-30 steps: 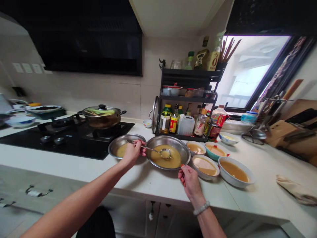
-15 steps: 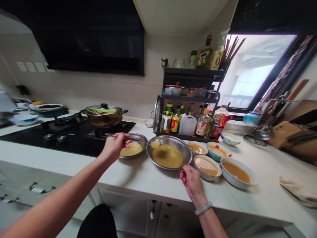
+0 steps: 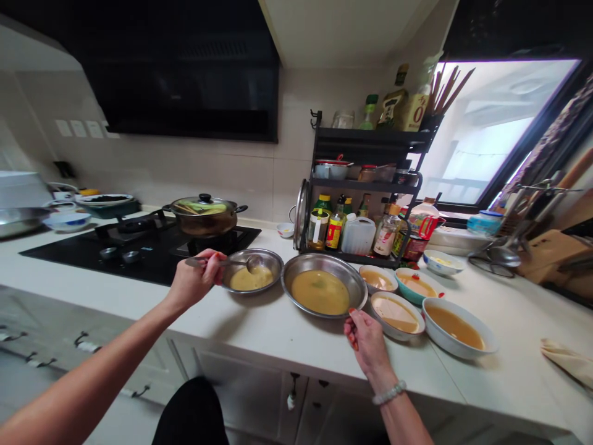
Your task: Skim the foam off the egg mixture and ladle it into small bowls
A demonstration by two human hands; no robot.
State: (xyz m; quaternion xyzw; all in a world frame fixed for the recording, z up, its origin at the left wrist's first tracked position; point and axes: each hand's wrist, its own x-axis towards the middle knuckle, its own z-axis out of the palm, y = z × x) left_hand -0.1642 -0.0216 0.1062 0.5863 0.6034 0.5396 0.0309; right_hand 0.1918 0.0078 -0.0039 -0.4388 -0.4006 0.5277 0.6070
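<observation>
Left hand (image 3: 193,283) closed around the ladle (image 3: 227,262) handle. The scoop end hangs over the small bowl (image 3: 272,259), just above its yellow liquid. Right hand (image 3: 365,337) has fingers curled, tips touching the near-right rim of the big bowl (image 3: 324,262) — can't tell if it's pinching. Both bowls sit side by side on the counter (image 3: 278,337), small one on the left. Four soup bowls (image 3: 396,312) to the right, pot (image 3: 206,216) on the far stove.
</observation>
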